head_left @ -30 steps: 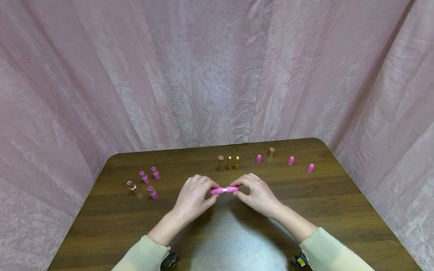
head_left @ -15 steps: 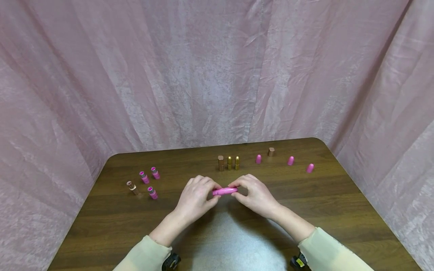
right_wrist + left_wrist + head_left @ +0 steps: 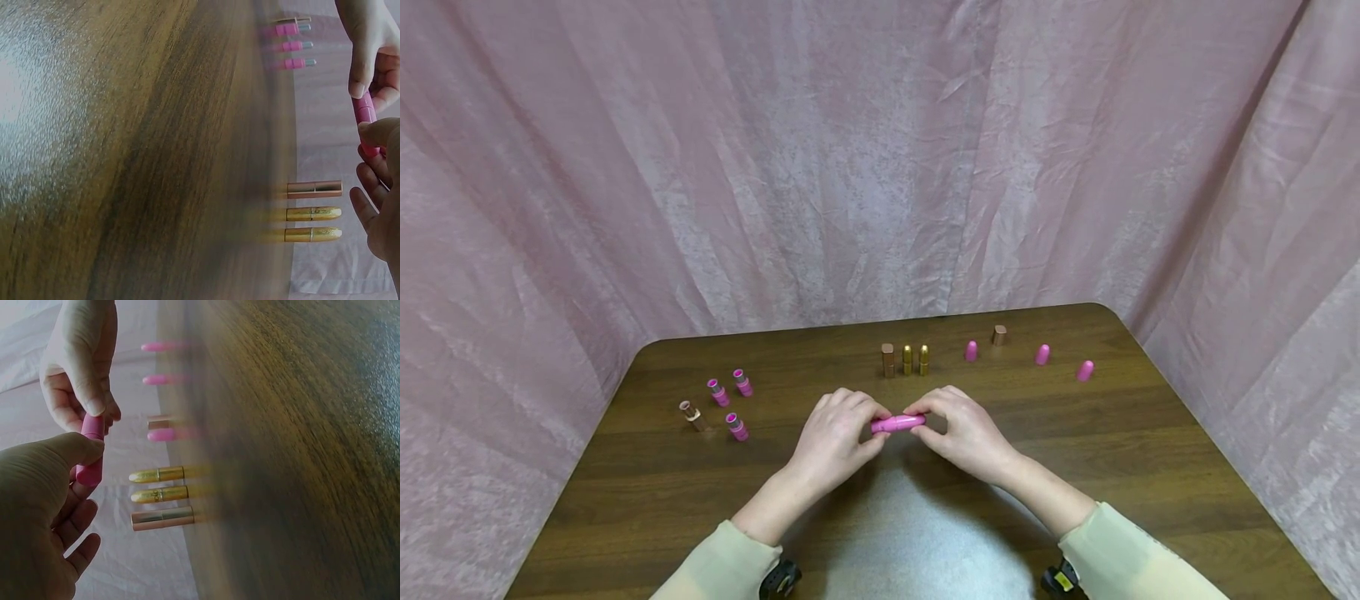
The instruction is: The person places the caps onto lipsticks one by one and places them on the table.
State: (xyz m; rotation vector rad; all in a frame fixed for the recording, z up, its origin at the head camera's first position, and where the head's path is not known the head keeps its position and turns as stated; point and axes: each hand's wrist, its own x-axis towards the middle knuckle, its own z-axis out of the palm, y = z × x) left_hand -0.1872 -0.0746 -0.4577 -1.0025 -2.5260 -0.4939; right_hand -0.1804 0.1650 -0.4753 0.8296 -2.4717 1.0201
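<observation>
A pink lipstick [image 3: 898,423] lies level between my two hands above the middle of the table, its cap on and no silver collar showing. My left hand [image 3: 835,433] pinches its base end between thumb and fingers. On the cap end, thumb and forefinger of my right hand [image 3: 962,429] do the same. The left wrist view shows the lipstick [image 3: 92,450] with a thin seam between base and cap; its other fingers [image 3: 81,556] are loosely curled. Beyond the hands stand a rose-gold lipstick [image 3: 888,361] and two gold lipsticks [image 3: 907,360], all capped and upright.
Left on the wooden table [image 3: 700,492] stand several uncapped pink lipstick bases [image 3: 737,427] and a rose-gold base [image 3: 693,415]. Toward the back right are several pink caps [image 3: 1042,355] and a rose-gold cap [image 3: 999,335]. A pink curtain [image 3: 880,167] hangs behind the table.
A second ago a silver collar showed between the pink base and cap; my hands have come together and the cap has slid over it. The last half second shows almost no motion.
</observation>
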